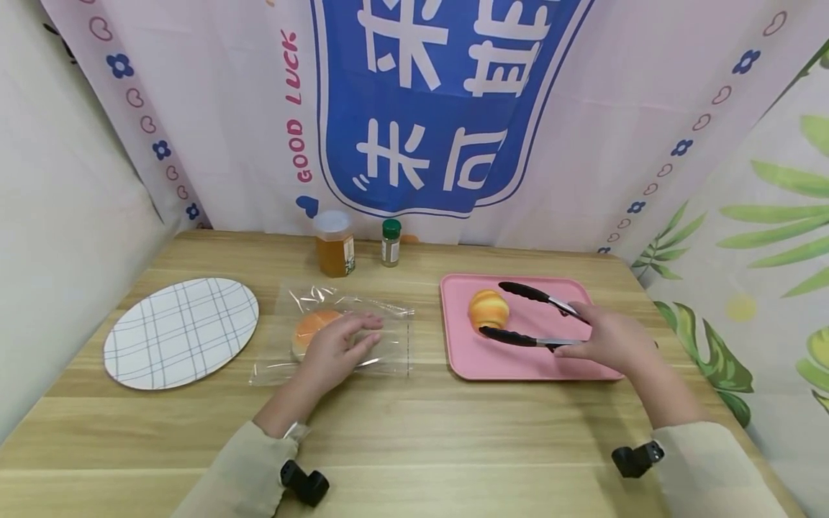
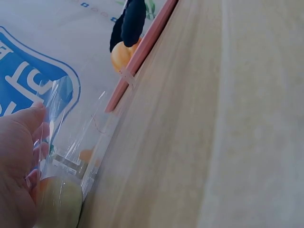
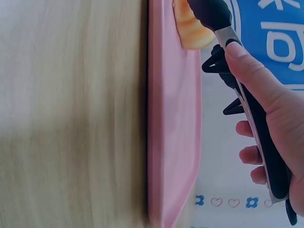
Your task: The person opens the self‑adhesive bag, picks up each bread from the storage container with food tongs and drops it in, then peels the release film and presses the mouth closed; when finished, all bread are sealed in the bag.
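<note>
My left hand [image 1: 340,349] lies over a clear plastic bag [image 1: 391,352], its fingers loosely bent beside the film. A round bun [image 1: 312,327] with an orange-brown top and pale side is in the bag, partly covered by the hand. In the left wrist view the bun [image 2: 59,202] shows close below the fingers. My right hand [image 1: 612,338] grips black-tipped metal tongs [image 3: 259,118] above a pink tray [image 1: 463,363]. The spread tong arms straddle a golden, ridged bread roll [image 1: 488,308] on the tray's left part.
An oval white plate [image 1: 181,334] with a blue grid lies at the left. At the back stand a honey-coloured jar [image 1: 334,248] with a pale lid and a small green-capped shaker [image 1: 391,244]. A printed cloth [image 1: 246,129] hangs behind the wooden table [image 1: 414,439].
</note>
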Tool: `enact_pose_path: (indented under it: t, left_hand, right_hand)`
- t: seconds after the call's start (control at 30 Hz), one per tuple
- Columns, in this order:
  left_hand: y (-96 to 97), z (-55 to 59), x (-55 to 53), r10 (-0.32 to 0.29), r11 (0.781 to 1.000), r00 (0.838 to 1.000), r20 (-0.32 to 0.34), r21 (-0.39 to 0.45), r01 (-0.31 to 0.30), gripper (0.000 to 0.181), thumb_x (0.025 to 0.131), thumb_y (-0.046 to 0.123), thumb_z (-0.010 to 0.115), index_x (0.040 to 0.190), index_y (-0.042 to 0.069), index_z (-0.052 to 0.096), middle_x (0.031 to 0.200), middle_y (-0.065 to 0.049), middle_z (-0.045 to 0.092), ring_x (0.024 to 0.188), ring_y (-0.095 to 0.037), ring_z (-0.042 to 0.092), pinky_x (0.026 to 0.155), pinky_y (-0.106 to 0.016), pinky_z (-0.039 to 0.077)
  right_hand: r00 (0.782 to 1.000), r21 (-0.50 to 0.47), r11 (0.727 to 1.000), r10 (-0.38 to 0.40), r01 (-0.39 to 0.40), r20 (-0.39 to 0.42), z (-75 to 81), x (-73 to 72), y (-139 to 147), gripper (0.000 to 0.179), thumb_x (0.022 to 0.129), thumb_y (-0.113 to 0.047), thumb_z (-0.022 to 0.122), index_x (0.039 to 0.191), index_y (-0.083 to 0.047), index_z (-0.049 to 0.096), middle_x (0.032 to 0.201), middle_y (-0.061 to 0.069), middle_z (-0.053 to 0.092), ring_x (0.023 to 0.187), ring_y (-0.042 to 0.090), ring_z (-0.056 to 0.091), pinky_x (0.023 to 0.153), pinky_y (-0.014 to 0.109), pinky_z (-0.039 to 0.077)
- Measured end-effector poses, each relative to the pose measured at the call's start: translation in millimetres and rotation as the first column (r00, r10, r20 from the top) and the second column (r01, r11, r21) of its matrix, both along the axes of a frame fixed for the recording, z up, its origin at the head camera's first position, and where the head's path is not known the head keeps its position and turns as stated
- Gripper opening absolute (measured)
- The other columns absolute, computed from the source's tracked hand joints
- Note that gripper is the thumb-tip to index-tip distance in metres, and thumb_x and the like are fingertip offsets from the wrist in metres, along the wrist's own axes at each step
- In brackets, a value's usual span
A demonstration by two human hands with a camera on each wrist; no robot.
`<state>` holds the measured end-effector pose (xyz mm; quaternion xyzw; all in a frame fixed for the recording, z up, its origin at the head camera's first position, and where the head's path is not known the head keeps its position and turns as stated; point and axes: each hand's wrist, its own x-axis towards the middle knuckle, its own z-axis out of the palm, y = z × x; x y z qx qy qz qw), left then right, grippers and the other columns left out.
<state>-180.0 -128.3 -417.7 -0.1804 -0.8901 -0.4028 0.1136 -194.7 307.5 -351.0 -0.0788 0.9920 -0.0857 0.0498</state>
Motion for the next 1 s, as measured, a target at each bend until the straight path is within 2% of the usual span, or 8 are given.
enact_pose_path:
  t: [0.33,0.67,0.8,1.0]
  left_hand:
    - [0.7,-1.8,-0.1,0.002,1.0,1.0,-0.014,-0.001,-0.002,0.021,0.091,0.02,0.07,0.109,0.01,0.072,0.122,-0.006,0.07,0.123,-0.03,0.06,0.111,-0.052,0.043]
    - [0.8,-1.9,-0.5,0.001,1.0,1.0,-0.007,-0.009,-0.001,0.022,0.091,0.021,0.07,0.11,0.01,0.072,0.122,-0.006,0.07,0.125,-0.031,0.059,0.112,-0.053,0.041]
    - [0.8,-1.5,-0.1,0.002,1.0,1.0,0.0,-0.009,-0.002,0.022,0.091,0.022,0.07,0.11,0.01,0.072,0.122,-0.006,0.07,0.125,-0.031,0.059,0.112,-0.053,0.041]
    - [1.0,0.3,0.3,0.003,1.0,1.0,-0.002,-0.011,-0.003,0.023,0.091,0.022,0.07,0.111,0.01,0.071,0.123,-0.006,0.07,0.125,-0.031,0.059,0.112,-0.053,0.041]
  right_hand:
    - [1.0,-0.001,1.0,-0.014,0.014,0.006,-12.0,-5.2,5.8,0.094,0.072,-0.065,0.075,0.142,-0.008,0.049,0.128,0.026,0.062,0.114,0.047,0.059,0.086,0.062,0.05]
    - [0.998,-0.05,0.997,-0.063,0.062,-0.028,-20.7,6.1,3.0,0.096,0.07,-0.071,0.074,0.141,-0.011,0.051,0.126,0.028,0.062,0.111,0.048,0.059,0.087,0.061,0.049]
    - [0.998,-0.125,0.992,-0.016,0.007,-0.068,-22.4,16.4,-6.4,0.089,0.071,-0.067,0.075,0.137,-0.01,0.056,0.124,0.025,0.064,0.108,0.044,0.062,0.086,0.059,0.05]
    - [0.991,-0.205,0.974,0.077,-0.098,-0.107,-29.2,27.2,-30.4,0.076,0.072,-0.06,0.079,0.13,-0.013,0.063,0.124,0.015,0.068,0.114,0.036,0.063,0.094,0.056,0.051]
